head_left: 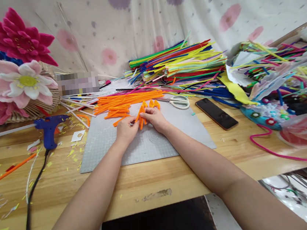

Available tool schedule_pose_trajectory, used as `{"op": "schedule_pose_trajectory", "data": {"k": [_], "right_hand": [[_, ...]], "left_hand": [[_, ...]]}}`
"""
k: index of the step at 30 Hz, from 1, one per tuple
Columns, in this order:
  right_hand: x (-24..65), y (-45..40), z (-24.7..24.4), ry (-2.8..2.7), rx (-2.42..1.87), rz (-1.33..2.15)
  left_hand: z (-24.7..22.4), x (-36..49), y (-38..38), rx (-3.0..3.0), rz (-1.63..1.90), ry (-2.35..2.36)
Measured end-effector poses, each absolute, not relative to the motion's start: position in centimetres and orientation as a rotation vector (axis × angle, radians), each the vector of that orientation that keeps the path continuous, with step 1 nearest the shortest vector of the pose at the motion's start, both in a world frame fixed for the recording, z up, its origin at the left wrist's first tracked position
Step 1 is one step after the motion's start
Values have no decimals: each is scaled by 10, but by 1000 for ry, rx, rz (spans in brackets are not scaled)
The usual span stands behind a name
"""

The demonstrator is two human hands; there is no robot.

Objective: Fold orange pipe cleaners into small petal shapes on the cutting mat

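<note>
Above a grey cutting mat (110,153), my left hand (128,129) and my right hand (155,119) meet around a small bunch of bent orange pipe cleaners (141,122). Fingers of both hands are closed on it, the left from the side and the right from above. Just behind my right hand lie folded orange pieces (151,103). Cut orange pipe cleaners (118,111) lie in a pile beyond my left hand, with longer orange ones (129,97) behind them. Scissors with pale handles (179,102) rest at the mat's back right.
A blue glue gun (49,131) with its black cord stands at the left among yellow scraps. Pipe cleaner flowers (27,81) rise at the back left. A phone (216,113) lies right of the mat. Bundles of coloured pipe cleaners (180,62) are stacked behind.
</note>
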State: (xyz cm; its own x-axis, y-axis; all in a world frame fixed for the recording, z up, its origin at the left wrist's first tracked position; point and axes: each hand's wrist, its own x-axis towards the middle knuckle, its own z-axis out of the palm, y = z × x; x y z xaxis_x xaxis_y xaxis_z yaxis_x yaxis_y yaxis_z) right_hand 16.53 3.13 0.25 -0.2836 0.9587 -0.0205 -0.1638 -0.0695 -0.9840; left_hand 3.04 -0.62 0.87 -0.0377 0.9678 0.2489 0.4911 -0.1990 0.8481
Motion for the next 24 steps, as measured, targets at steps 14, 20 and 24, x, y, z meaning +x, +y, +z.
{"op": "schedule_pose_trajectory", "data": {"k": [14,20,24], "right_hand": [[168,34,5,-1301,-976,1489],[168,31,11,-1343,-995,1418],[169,32,10,-1361,-1020,1422]], "left_hand": [[10,26,2,1285,1101,1287],[13,26,2,1241,1020,1217],[9,25,3,1300,1061,1215]]}}
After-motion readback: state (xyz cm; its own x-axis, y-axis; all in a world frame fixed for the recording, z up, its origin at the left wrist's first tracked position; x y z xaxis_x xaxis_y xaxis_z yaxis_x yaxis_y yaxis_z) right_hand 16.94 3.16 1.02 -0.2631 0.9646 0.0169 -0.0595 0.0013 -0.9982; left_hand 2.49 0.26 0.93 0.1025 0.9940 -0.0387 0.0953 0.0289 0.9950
